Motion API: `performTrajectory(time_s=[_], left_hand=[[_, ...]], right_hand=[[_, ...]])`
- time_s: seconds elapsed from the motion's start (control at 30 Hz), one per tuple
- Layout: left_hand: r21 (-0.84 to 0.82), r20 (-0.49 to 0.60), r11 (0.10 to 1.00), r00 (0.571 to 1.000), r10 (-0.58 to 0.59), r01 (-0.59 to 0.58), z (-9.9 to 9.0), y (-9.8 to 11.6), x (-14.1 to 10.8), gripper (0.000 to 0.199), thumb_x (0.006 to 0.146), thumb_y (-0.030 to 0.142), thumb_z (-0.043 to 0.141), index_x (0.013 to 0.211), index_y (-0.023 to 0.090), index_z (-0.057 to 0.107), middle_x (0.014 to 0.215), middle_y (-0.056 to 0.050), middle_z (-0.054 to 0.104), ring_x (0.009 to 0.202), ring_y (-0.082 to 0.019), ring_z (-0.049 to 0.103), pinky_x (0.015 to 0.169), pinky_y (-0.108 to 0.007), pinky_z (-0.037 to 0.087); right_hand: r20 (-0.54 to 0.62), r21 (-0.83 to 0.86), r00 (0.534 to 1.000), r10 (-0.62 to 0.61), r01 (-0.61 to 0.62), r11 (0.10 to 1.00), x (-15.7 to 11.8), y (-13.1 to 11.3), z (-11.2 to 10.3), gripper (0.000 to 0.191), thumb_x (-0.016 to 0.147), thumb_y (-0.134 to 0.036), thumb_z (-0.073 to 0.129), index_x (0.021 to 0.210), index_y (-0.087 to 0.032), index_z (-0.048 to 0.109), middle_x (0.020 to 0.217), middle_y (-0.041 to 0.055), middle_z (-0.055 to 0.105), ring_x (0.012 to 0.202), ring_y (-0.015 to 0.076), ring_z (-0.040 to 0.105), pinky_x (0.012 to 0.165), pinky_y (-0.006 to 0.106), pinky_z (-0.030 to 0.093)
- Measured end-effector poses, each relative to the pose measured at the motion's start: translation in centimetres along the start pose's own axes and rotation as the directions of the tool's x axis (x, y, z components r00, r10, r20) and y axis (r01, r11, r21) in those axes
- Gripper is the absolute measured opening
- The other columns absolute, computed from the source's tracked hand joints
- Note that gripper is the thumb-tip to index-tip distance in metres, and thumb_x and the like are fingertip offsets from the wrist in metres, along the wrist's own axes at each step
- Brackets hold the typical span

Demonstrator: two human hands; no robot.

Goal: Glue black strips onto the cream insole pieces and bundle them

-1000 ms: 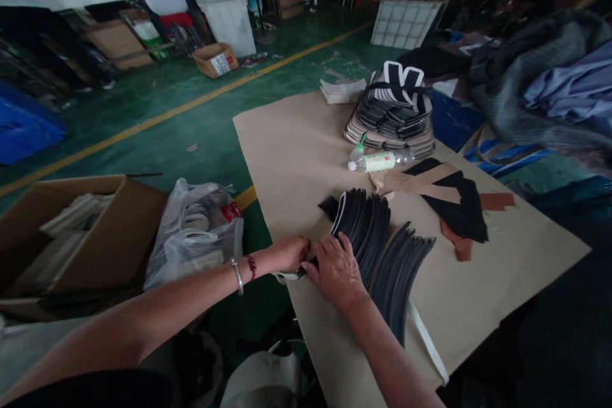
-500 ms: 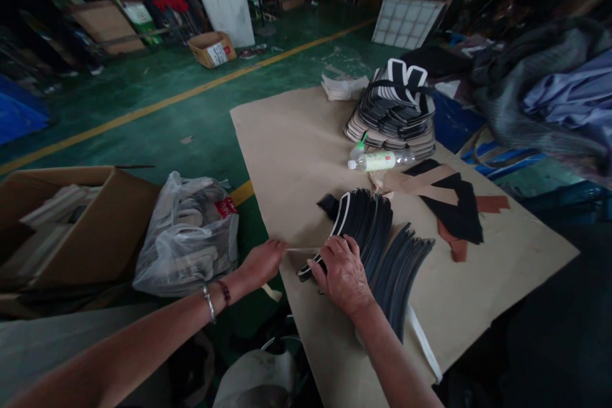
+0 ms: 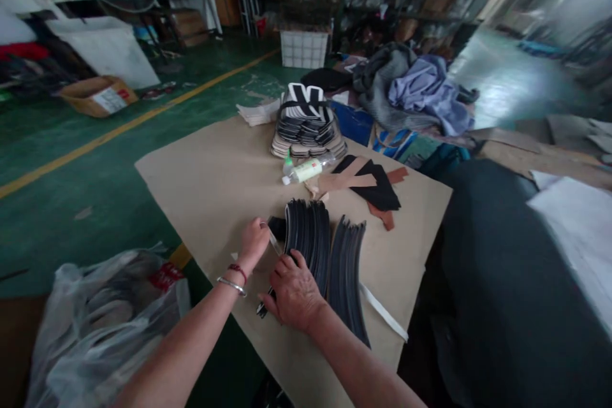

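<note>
My left hand (image 3: 255, 242) is closed in a pinch on one end of a thin white strip (image 3: 275, 242), just left of a stack of black curved pieces (image 3: 310, 229). My right hand (image 3: 294, 293) grips the near left side of this stack, fingers bent over it and thumb at its lower left end. The strip runs from the left hand toward the right hand's fingers, where its other end is hidden. To the right stands a second row of dark curved pieces (image 3: 348, 268), with a white band (image 3: 385, 313) sticking out from under it.
Farther back on the brown board (image 3: 205, 172) lie a plastic bottle (image 3: 308, 170), black and tan scraps (image 3: 373, 185) and a tied pile of pieces (image 3: 306, 127). A filled plastic bag (image 3: 115, 319) is at left. A dark padded shape (image 3: 516, 268) borders the right.
The view has swung right. My left hand has moved in from beyond the board's left edge to beside the stack, still with the strip. My right hand stays on the stack.
</note>
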State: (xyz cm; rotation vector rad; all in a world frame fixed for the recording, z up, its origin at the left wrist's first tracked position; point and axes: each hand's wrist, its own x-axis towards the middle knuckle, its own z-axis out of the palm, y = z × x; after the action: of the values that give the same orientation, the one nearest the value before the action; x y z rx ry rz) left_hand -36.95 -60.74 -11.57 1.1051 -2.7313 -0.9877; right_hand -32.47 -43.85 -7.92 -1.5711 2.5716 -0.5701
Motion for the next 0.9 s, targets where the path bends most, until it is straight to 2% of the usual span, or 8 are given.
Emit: performTrajectory(time_s=[0.17, 0.33, 0.4, 0.47, 0.53, 0.67, 0.8, 0.9], left_hand=[[-0.06, 0.012, 0.998, 1.0, 0.01, -0.009, 1.6, 1.3, 1.1, 0.026, 0.09, 0.034, 0.05, 0.096, 0.011, 0.061, 0.083, -0.005, 0.065, 0.07, -0.015, 0.061, 0.067, -0.032, 0.05], [-0.137, 0.087, 0.974, 0.977, 0.195, -0.182, 2.0, 2.6, -0.4, 0.031, 0.087, 0.026, 0.037, 0.104, 0.015, 0.06, 0.108, -0.011, 0.065, 0.102, -0.019, 0.059, 0.091, -0.034, 0.046], [-0.171, 0.126, 0.959, 0.961, 0.247, -0.224, 1.8, 2.6, -1.3, 0.034, 0.087, 0.03, 0.037, 0.109, 0.017, 0.059, 0.122, -0.01, 0.059, 0.119, -0.02, 0.05, 0.102, -0.034, 0.039], [-0.198, 0.149, 0.955, 0.956, 0.253, -0.222, 1.7, 2.7, -2.1, 0.04, 0.089, 0.038, 0.037, 0.118, 0.017, 0.055, 0.133, -0.011, 0.052, 0.128, -0.022, 0.042, 0.107, -0.037, 0.033], [-0.216, 0.172, 0.957, 0.957, 0.234, -0.195, 1.8, 2.9, -2.6, 0.049, 0.09, 0.047, 0.036, 0.125, 0.016, 0.051, 0.136, -0.014, 0.049, 0.129, -0.026, 0.04, 0.108, -0.042, 0.031], [-0.232, 0.218, 0.961, 0.954, 0.205, -0.153, 1.9, 3.8, -3.0, 0.057, 0.089, 0.056, 0.035, 0.13, 0.017, 0.047, 0.135, -0.014, 0.05, 0.127, -0.028, 0.042, 0.109, -0.045, 0.029], [-0.262, 0.277, 0.954, 0.936, 0.218, -0.144, 1.5, 4.0, -3.2, 0.054, 0.088, 0.056, 0.04, 0.129, 0.022, 0.048, 0.133, -0.008, 0.052, 0.124, -0.024, 0.047, 0.106, -0.038, 0.035], [-0.276, 0.306, 0.953, 0.929, 0.207, -0.122, 1.5, 3.9, -3.2, 0.054, 0.087, 0.057, 0.044, 0.129, 0.023, 0.047, 0.131, -0.007, 0.054, 0.121, -0.022, 0.05, 0.103, -0.036, 0.038]], right_hand=[[0.037, 0.007, 0.999, 0.001, -0.001, 1.0, -0.3, -0.3, 0.6, 0.047, 0.085, -0.054, 0.051, 0.094, -0.011, 0.068, 0.094, 0.011, 0.062, 0.103, 0.0266, 0.046, 0.106, 0.047, 0.023], [-0.077, 0.057, 0.997, -0.007, 0.011, 0.998, 0.0, 0.8, -1.3, 0.037, 0.084, -0.05, 0.055, 0.093, -0.015, 0.065, 0.093, 0.0069, 0.062, 0.094, 0.0236, 0.051, 0.097, 0.043, 0.034], [-0.168, 0.085, 0.982, 0.091, -0.078, 0.993, 0.7, 2.9, -3.2, 0.034, 0.088, -0.048, 0.05, 0.095, -0.017, 0.063, 0.096, 0.0066, 0.062, 0.095, 0.0232, 0.052, 0.091, 0.039, 0.038], [-0.207, 0.113, 0.933, 0.294, -0.276, 0.955, 1.8, 6.0, -5.1, 0.034, 0.093, -0.042, 0.043, 0.106, -0.015, 0.059, 0.106, 0.0091, 0.061, 0.102, 0.0232, 0.052, 0.09, 0.037, 0.039], [-0.175, 0.128, 0.886, 0.429, -0.411, 0.903, 3.3, 9.3, -6.4, 0.036, 0.095, -0.038, 0.039, 0.118, -0.013, 0.053, 0.123, 0.0122, 0.054, 0.114, 0.0229, 0.048, 0.096, 0.036, 0.037], [-0.046, 0.14, 0.882, 0.468, -0.458, 0.878, 6.1, 13.9, -6.5, 0.039, 0.095, -0.036, 0.04, 0.119, -0.009, 0.054, 0.129, 0.017, 0.053, 0.121, 0.0249, 0.047, 0.1, 0.037, 0.036], [0.096, 0.173, 0.863, 0.497, -0.506, 0.845, 7.0, 14.8, -5.6, 0.043, 0.096, -0.039, 0.035, 0.106, -0.007, 0.062, 0.108, 0.02, 0.065, 0.103, 0.0275, 0.061, 0.089, 0.038, 0.044], [0.111, 0.189, 0.854, 0.508, -0.52, 0.833, 5.6, 15.4, -6.5, 0.047, 0.095, -0.047, 0.035, 0.11, -0.01, 0.061, 0.114, 0.0175, 0.063, 0.111, 0.0268, 0.057, 0.098, 0.038, 0.037]])
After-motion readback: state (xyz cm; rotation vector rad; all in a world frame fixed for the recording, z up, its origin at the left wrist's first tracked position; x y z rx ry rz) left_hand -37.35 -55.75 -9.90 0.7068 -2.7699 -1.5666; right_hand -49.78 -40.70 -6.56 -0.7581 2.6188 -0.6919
